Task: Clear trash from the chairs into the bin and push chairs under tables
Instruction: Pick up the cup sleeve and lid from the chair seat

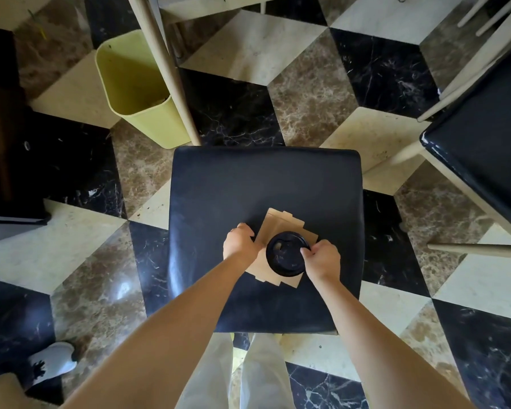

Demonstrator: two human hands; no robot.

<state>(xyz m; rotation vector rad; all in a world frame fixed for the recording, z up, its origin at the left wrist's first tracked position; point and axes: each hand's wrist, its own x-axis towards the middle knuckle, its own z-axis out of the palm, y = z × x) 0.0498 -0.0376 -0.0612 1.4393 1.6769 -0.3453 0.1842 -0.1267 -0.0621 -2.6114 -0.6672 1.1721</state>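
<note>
Both hands work low on the black chair [266,202] seat, toward its 6 o'clock edge, where a black lid [286,254] sits on a flattened piece of brown card [281,222]; whether a cup stands under the lid cannot be told from above. The right hand [322,259] pinches the lid's rim at its 3 o'clock side, fingers pressed together; the left hand [239,242] curls at the card's 9 o'clock edge, fingertips tucked out of sight, so whether it grips or only steadies cannot be told. Both items look light; the lid is probably thin plastic, stiff enough at the rim to lift by a pinch but prone to flex; the card should bend easily and is best taken at an edge, or slid off the seat. The seat looks smooth and slightly glossy, likely slippery, so the card may skate when pushed. The yellow bin [136,87] stands at 11 o'clock on a marble floor [307,95] of black, brown and cream tiles, just beside a pale wooden leg [171,72]; a second chair [484,143] stands at 2 o'clock.
</note>
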